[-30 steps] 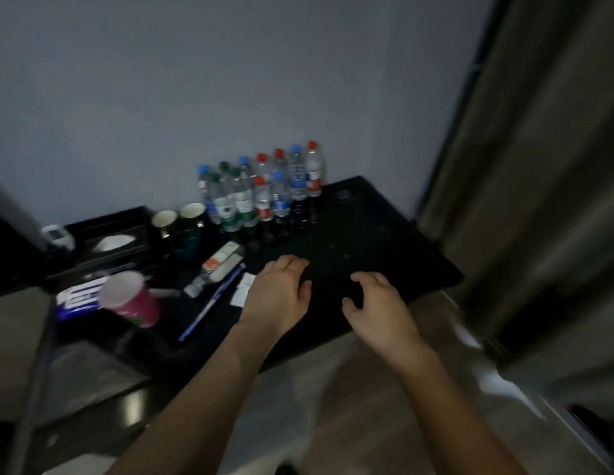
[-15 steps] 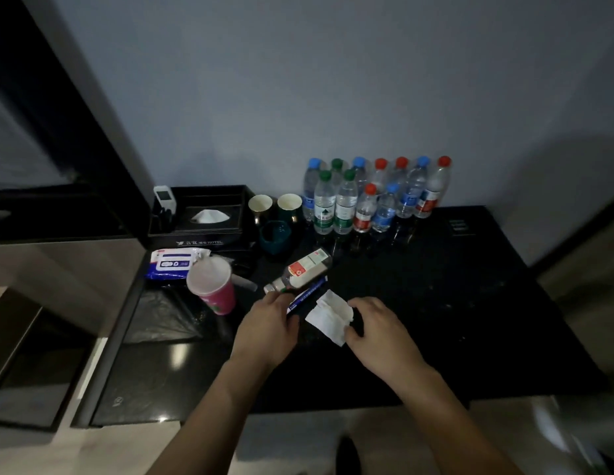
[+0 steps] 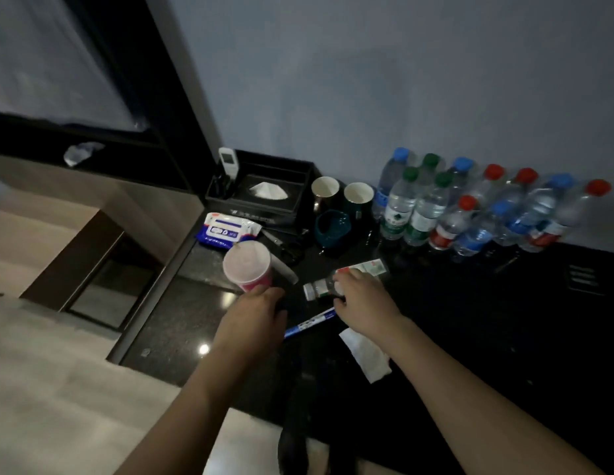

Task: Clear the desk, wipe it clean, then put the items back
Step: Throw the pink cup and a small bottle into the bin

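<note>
- Left hand, mid-frame, curls at the pink cup's base; whether it grips, unclear.
- Right hand closes over a lying bottle.
- Pen and tissue lie below, on the desk.
- Water bottles line the upper right; mugs and tissue box stand behind.

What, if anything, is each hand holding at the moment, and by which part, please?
The right hand closes on the lying bottle around its middle; the left hand reaches the pink cup's base, grasp unclear.
</note>
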Demonstrator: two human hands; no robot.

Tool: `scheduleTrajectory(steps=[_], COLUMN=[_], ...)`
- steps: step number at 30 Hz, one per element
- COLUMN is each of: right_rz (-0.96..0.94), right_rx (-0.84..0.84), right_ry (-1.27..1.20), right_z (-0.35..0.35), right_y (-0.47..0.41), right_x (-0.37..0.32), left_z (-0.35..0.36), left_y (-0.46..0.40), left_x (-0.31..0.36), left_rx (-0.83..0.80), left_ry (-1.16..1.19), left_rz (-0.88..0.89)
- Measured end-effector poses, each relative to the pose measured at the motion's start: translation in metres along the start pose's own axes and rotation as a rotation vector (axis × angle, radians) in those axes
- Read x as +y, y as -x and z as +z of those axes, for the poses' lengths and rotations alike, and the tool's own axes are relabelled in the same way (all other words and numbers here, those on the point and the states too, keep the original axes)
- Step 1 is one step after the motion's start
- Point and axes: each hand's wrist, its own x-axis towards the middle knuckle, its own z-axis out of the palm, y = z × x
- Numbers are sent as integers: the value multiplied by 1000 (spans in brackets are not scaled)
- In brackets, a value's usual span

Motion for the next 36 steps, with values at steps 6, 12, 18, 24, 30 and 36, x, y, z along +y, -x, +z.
scheduleTrajectory(steps=[6,12,18,24,30,36], right_rz=[-141,-241,-314,-195,-5,120], right_rx=[-141,-152,-120,233,394,478], right_ry=[322,630,565,332,186,81], right_z=[55,94,74,-3,-44,-41], right_y=[-76,-102,-97,-51,2,31], right_x=[-15,-12,-10,12,33,43], left_z=[14,40,40,33,71,110], left_y=[0,-14,-19,-30,-65,-72], left_x=[-34,-50,-46,-31,1,11], left_rx=[-95,-181,-231,-270,-302,-322], left_ry=[17,76,69,14,-104,-218], left_rz=[-111,-116,-104,-62,33,12])
